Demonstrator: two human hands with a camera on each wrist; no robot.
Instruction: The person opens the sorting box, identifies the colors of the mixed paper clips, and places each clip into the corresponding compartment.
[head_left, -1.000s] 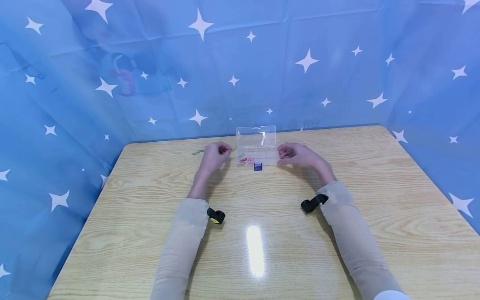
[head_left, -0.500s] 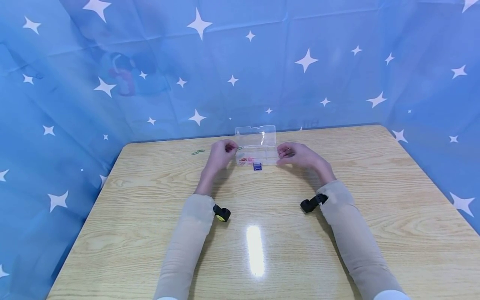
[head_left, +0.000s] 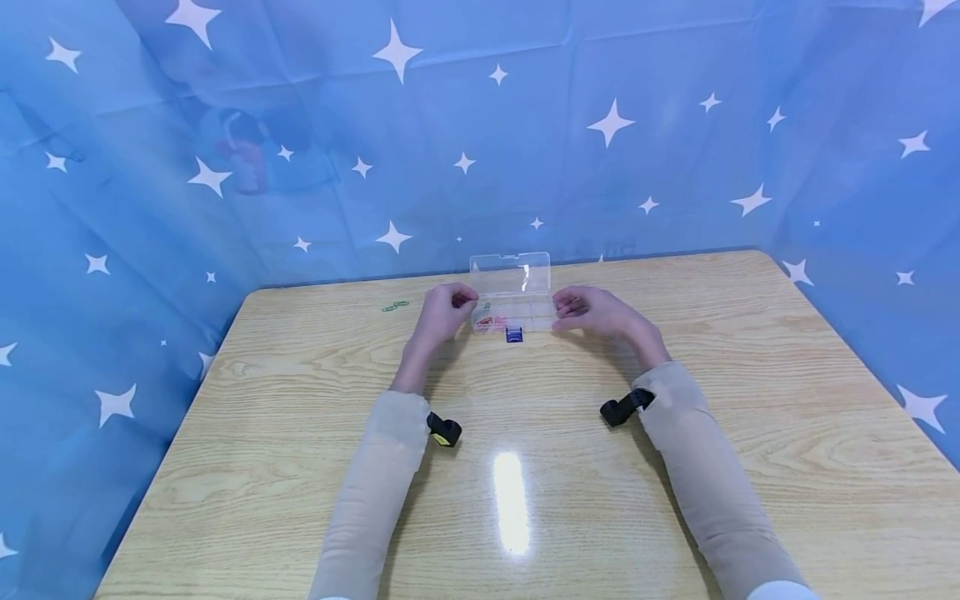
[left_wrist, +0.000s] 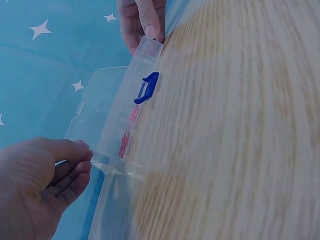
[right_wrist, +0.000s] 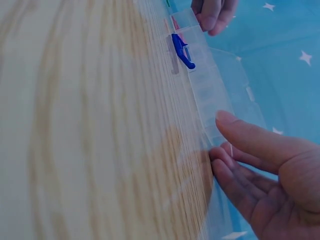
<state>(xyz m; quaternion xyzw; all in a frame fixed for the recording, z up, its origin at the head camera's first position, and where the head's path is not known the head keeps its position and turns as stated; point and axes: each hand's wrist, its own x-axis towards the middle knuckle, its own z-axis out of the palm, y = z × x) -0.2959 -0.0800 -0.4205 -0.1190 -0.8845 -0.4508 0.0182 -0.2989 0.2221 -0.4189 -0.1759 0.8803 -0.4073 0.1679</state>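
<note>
A clear plastic compartment box [head_left: 534, 323] stands at the far side of the table with its lid [head_left: 498, 273] raised and its blue latch [head_left: 513, 335] at the front. Red paper clips [head_left: 485, 321] and pink paper clips [head_left: 501, 322] lie in its front left part. Behind them, inside the box, is a green paper clip [head_left: 487, 307]. My left hand [head_left: 444, 312] is at the box's left end, its bent fingertips close together by the rim, apart from that clip. My right hand [left_wrist: 145, 20] holds the right end, thumb [right_wrist: 245, 132] at the front and fingers at the side.
More green paper clips [head_left: 395, 307] lie on the wooden table [head_left: 300, 417], left of my left hand. A blue curtain with white stars [head_left: 420, 125] hangs just behind the table's far edge. Black wrist cameras [head_left: 444, 430] sit on both sleeves.
My left hand has moved right to the box and let go of a green paper clip, which is now inside. My right hand has stayed at the right end.
</note>
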